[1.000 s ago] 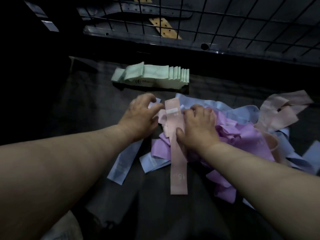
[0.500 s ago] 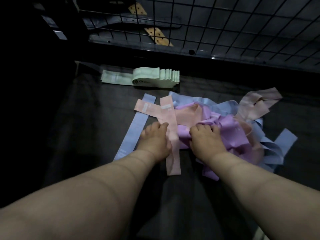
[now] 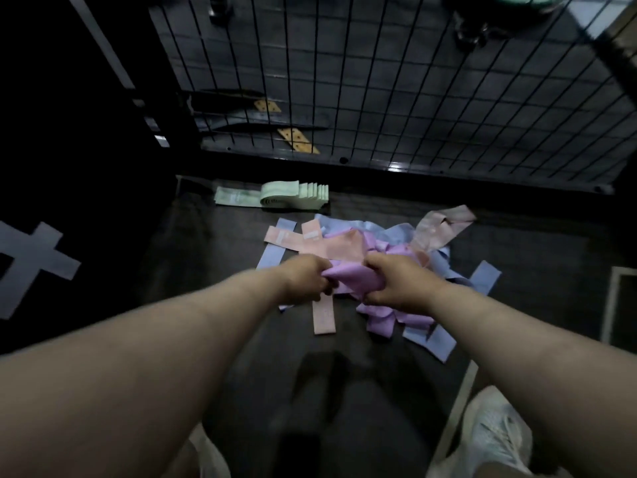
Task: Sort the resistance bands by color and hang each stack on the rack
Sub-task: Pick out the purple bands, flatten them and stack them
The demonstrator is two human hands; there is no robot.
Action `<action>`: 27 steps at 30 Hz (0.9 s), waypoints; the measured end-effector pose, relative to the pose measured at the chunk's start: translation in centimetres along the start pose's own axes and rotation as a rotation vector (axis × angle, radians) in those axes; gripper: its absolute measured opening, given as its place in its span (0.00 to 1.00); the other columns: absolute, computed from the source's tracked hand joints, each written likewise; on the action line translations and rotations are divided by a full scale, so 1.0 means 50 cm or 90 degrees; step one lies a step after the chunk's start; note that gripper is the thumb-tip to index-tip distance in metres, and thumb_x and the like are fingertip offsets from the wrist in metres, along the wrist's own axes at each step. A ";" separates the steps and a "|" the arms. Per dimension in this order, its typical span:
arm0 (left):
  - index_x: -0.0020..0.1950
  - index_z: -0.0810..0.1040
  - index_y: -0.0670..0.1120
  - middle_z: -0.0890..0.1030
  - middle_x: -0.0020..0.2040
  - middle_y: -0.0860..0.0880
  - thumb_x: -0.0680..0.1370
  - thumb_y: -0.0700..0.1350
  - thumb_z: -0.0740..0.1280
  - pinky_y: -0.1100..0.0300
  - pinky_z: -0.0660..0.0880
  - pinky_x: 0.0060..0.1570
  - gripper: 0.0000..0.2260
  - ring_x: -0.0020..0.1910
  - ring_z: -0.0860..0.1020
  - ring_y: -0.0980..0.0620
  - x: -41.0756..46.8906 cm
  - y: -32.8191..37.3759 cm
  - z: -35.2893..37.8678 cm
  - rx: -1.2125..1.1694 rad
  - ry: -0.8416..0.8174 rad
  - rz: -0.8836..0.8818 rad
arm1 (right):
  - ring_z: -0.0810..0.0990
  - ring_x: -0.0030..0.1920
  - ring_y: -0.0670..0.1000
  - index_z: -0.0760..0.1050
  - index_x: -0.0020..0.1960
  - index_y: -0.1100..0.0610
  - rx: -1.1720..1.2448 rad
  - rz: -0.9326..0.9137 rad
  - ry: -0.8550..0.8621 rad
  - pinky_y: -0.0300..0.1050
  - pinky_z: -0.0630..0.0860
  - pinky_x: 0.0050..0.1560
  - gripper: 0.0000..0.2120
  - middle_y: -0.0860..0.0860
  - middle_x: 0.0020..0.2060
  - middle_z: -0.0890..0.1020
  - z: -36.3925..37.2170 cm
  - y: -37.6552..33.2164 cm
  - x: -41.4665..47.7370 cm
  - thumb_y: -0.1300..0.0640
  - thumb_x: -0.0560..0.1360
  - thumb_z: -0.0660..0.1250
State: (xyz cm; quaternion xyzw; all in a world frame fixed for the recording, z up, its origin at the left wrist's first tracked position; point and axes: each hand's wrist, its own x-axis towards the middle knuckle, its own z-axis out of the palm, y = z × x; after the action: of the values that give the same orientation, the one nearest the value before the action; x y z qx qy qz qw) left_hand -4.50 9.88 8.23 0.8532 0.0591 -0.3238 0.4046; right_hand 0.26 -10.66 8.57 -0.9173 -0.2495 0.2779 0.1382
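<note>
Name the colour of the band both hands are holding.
The band is light purple, shown in the head view.

The room is dim. A dark floor (image 3: 206, 257) spreads under and around the fingers (image 3: 320, 286). Well to their left, a cross of pale tape (image 3: 34, 267) is stuck on black ground. To their right sits a white-edged frame (image 3: 609, 305). Far beyond them, two tan drilled plates (image 3: 298, 141) lie among dark metal bars (image 3: 241, 119).

Fingers of left hand (image 3: 305, 279) and right hand (image 3: 396, 282) partly hidden in purple band (image 3: 348, 276) — print unreadable.
</note>
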 end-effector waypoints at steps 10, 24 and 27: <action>0.56 0.78 0.49 0.79 0.37 0.42 0.80 0.31 0.54 0.60 0.72 0.30 0.19 0.30 0.76 0.46 -0.282 0.035 -0.138 -0.045 0.178 -0.044 | 0.82 0.38 0.45 0.80 0.47 0.60 0.352 0.120 -0.076 0.38 0.77 0.37 0.05 0.51 0.39 0.82 -0.076 -0.001 -0.205 0.58 0.77 0.72; 0.46 0.79 0.39 0.74 0.37 0.42 0.58 0.42 0.65 0.51 0.75 0.40 0.18 0.38 0.75 0.44 -0.425 -0.041 0.057 -0.532 0.176 -0.089 | 0.80 0.45 0.54 0.80 0.51 0.59 0.718 0.217 0.097 0.45 0.80 0.35 0.03 0.56 0.48 0.83 -0.035 -0.021 -0.349 0.60 0.78 0.71; 0.39 0.81 0.44 0.74 0.36 0.45 0.61 0.52 0.70 0.49 0.74 0.44 0.13 0.40 0.76 0.43 -0.429 -0.047 0.075 -0.556 0.116 -0.086 | 0.80 0.42 0.51 0.79 0.54 0.59 0.762 0.211 0.115 0.41 0.78 0.30 0.05 0.56 0.48 0.82 -0.019 -0.017 -0.360 0.59 0.80 0.69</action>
State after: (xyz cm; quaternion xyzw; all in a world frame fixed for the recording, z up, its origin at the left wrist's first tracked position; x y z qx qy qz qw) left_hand -24.04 12.14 17.84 0.6216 0.2813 -0.2177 0.6979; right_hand -12.49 -19.66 17.62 -0.7275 0.1076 0.3087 0.6032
